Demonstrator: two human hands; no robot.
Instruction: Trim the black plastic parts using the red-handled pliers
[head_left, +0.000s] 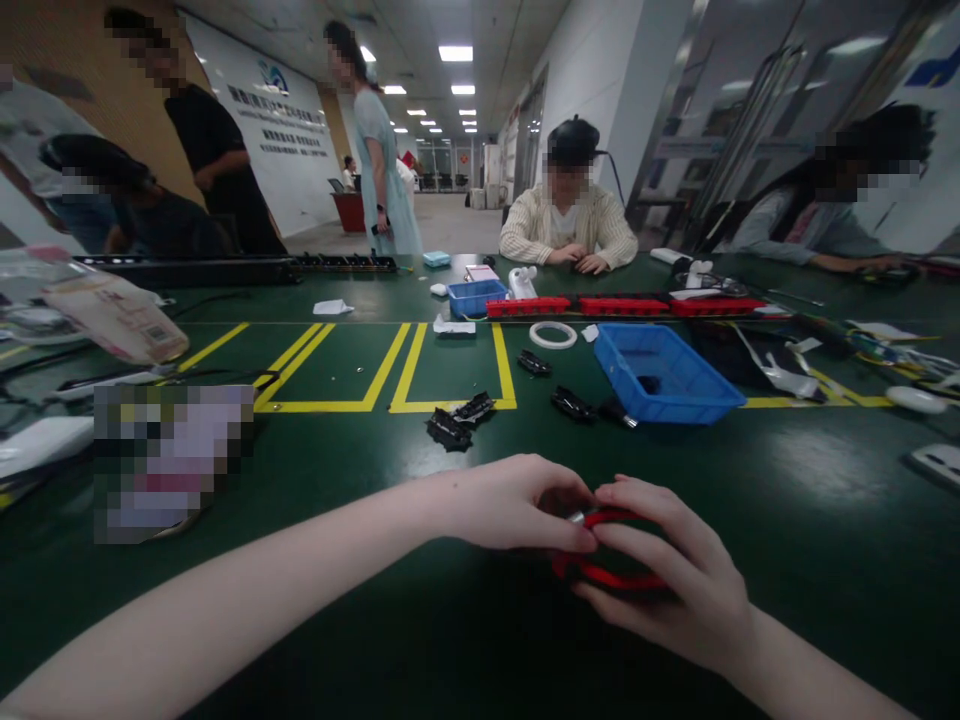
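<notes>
Low over the near part of the table, my right hand point(686, 575) is wrapped round red-handled pliers point(622, 578), with the two handles spread apart inside my fingers. My left hand point(517, 505) meets it from the left, fingers curled and thumb pressed in beside a small silver metal bit at the head of the pliers. What lies between the left fingers is hidden. Beyond my hands are several small black plastic parts point(448, 430), two of them lying together, another black part point(572, 404) and one farther back point(534, 362).
A blue tray point(675, 400) stands ahead on the right, a smaller blue tray point(478, 298) farther back. A roll of white tape point(553, 335) lies near long red strips point(622, 307). At left are a blurred-out item point(180, 460) and a bottle point(112, 305). A person point(570, 215) sits opposite.
</notes>
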